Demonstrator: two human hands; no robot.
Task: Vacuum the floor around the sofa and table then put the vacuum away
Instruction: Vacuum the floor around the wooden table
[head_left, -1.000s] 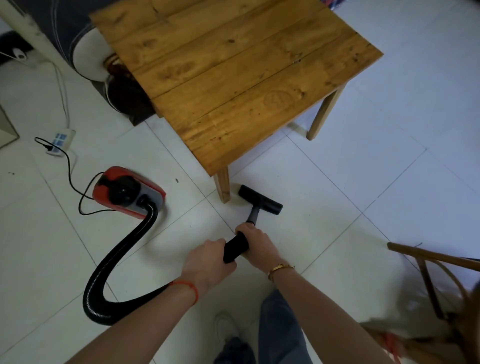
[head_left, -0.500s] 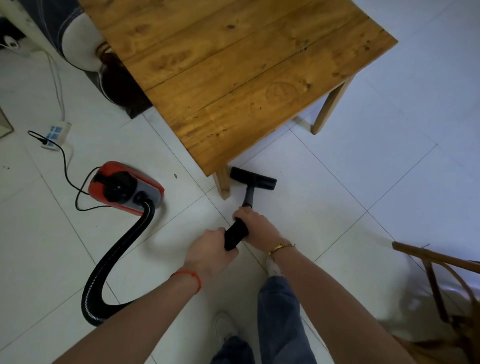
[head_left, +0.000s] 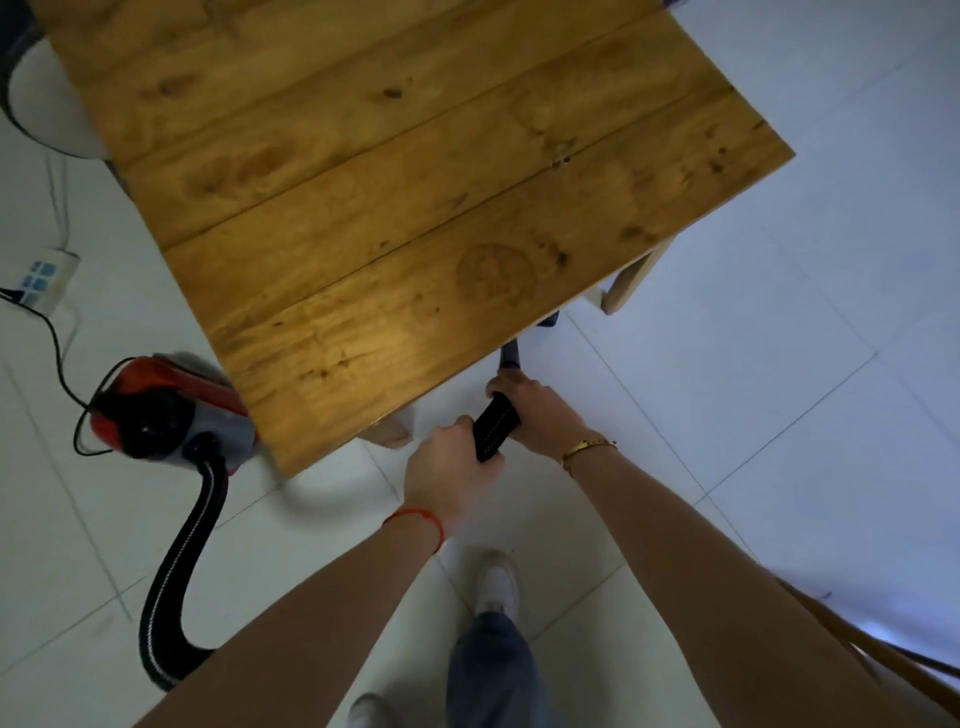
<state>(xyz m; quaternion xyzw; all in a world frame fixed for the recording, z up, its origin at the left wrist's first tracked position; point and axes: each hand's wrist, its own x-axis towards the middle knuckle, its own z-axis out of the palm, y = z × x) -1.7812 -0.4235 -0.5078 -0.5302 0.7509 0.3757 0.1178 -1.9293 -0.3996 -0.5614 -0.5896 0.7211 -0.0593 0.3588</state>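
Two hands are wrapped around the black wand (head_left: 496, 427): left hand (head_left: 451, 472) at 7 o'clock, right hand (head_left: 540, 415) ahead. Its nozzle is hidden under the table (head_left: 395, 197). The red vacuum (head_left: 166, 410) is parked at 9 o'clock on the floor (head_left: 779, 415).

Hands: you have two on the wand, your left hand (head_left: 451, 470) and your right hand (head_left: 535, 415).
Vacuums: one, a red canister vacuum (head_left: 166, 415) on the floor.
Hoses: one black ribbed hose (head_left: 179, 566).
Wands: one black wand (head_left: 496, 426).
Desks: one wooden desk (head_left: 395, 197).
Desk legs you can see: two, near leg (head_left: 389, 431) and far leg (head_left: 636, 278).
Power strips: one white power strip (head_left: 44, 275).
Bracelets: two, a red string (head_left: 418, 517) and a gold bracelet (head_left: 589, 448).
Shoes: you see two, one white shoe (head_left: 498, 579) and another shoe (head_left: 366, 709) at the bottom edge.
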